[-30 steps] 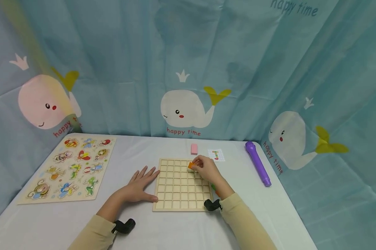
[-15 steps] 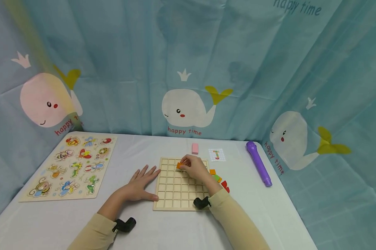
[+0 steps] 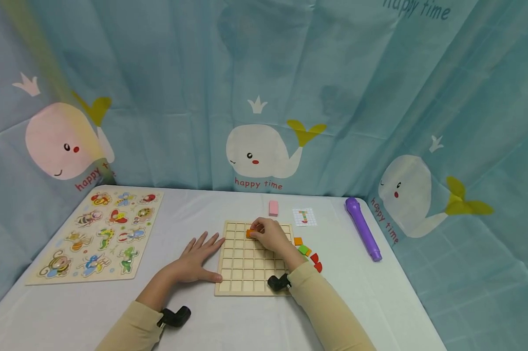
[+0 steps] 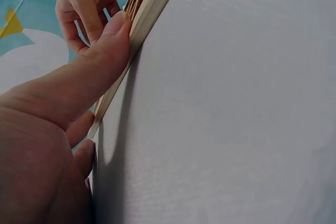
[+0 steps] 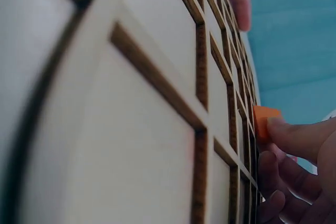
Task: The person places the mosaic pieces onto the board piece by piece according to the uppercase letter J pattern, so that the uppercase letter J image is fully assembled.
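A square wooden grid board (image 3: 237,291) lies flat on the white table. Its left edge is touched by my left hand (image 3: 193,263), whose fingers are spread straight, with the thumb near the front corner. Over the far rows of cells my right hand (image 3: 270,236) pinches a small orange block (image 3: 249,234) between thumb and fingers. In the right wrist view the orange block (image 5: 265,121) shows right at the grid's surface, the thumb pressed on its face. Part of the board is hidden under the right hand and forearm.
Right of the board lie an orange block (image 3: 298,241), a green block (image 3: 303,249) and red rounded pieces (image 3: 314,258). Behind it are a pink block (image 3: 273,208) and a pattern card (image 3: 305,217). A purple microphone-shaped stick (image 3: 362,229) lies far right; an insect puzzle board (image 3: 150,234) far left.
My right hand has moved left across the far part of the board with the orange block, then lowered slightly. Blocks right of the board have come into view. The left hand has stayed put.
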`<state>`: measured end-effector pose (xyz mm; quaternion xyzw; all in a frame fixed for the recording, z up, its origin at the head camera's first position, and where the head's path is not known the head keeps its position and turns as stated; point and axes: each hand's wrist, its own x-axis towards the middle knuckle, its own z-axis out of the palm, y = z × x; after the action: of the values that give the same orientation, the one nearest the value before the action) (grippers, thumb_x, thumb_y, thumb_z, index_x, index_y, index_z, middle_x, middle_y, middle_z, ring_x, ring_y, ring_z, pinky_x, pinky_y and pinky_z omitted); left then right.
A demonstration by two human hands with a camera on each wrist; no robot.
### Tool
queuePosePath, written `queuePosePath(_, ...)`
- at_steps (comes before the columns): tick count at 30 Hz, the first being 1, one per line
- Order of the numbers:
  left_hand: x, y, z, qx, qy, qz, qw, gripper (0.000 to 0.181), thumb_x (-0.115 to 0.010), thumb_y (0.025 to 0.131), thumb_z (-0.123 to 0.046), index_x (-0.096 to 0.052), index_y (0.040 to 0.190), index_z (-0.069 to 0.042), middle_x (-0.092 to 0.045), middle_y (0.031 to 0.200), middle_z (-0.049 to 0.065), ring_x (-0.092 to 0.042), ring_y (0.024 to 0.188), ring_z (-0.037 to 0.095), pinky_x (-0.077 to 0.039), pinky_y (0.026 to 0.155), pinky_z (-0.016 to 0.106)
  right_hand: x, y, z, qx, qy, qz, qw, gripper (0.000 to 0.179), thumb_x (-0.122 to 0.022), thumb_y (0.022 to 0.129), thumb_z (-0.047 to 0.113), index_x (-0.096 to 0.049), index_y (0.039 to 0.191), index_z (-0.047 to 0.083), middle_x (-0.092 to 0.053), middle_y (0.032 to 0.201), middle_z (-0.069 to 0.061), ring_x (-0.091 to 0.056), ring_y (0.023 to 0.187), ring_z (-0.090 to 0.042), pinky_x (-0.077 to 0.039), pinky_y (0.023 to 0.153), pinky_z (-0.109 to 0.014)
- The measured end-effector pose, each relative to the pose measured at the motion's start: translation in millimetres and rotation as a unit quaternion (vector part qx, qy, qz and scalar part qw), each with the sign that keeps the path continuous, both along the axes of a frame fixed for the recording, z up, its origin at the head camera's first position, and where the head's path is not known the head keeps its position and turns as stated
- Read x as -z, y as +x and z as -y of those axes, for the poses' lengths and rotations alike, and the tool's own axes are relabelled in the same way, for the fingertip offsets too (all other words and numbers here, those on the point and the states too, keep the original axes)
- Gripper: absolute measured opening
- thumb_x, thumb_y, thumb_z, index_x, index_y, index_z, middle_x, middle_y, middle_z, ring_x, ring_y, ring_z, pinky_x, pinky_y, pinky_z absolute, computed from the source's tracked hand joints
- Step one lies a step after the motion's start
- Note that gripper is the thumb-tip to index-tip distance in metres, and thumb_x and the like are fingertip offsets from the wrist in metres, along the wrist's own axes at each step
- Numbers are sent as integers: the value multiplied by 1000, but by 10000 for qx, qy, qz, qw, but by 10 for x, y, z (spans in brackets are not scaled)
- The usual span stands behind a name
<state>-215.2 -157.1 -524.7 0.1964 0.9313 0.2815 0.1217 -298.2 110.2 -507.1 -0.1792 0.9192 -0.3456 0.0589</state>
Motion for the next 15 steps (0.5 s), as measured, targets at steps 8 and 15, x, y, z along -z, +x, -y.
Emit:
queuePosePath(8, -4, -12, 1, 46, -8, -58, 10000, 115, -80, 72, -67, -28, 161, -16, -18, 169, 14, 1, 156, 44, 2, 123, 64, 38, -43, 30, 23, 255, -191, 9995, 12, -71, 96, 26, -76, 103, 18, -70, 93, 4, -60, 79, -11, -52, 72, -29)
queuePosePath(15, 16, 16, 5, 11, 59, -90, 9999, 114, -81, 71, -65, -29, 160, -15, -19, 168, 15, 0, 155, 45, 2, 123, 65, -26, 16, -13, 37, -101, -88, 9999, 20, -70, 97, 21, -73, 114, 12, -68, 95, 1, -62, 80, -13, -54, 70, -29)
